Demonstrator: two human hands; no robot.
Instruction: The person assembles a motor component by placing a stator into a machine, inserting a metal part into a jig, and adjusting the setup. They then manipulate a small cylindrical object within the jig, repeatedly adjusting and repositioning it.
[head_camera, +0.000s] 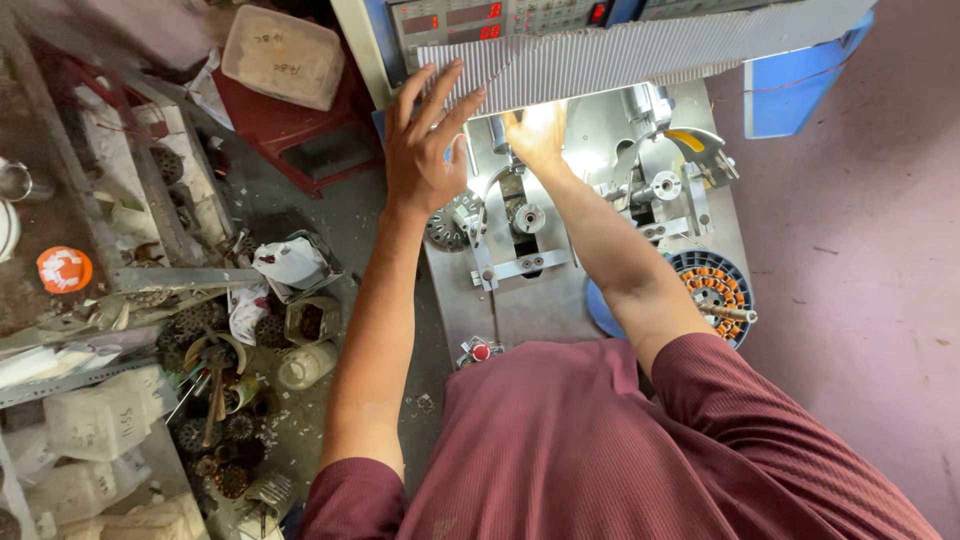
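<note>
My left hand (425, 140) lies flat, fingers spread, on the left end of a long grey ribbed cover (640, 50) that slants over a metal winding machine (560, 290). My right hand (537, 135) reaches under that cover into a brightly lit spot near the machine's spindle parts (527, 217); its fingers are washed out by the light, so what they touch is unclear. A round stator with copper coils (712, 288) sits in a blue holder at the machine's right side. A toothed stator core (447, 226) stands at the machine's left edge.
A control panel with red digit displays (455, 20) sits behind the cover. Left of me the floor holds several stator cores, jars (305, 365) and scrap, an orange lid (64, 269), a plastic box (283, 56) on a red stool, and white containers (95, 420).
</note>
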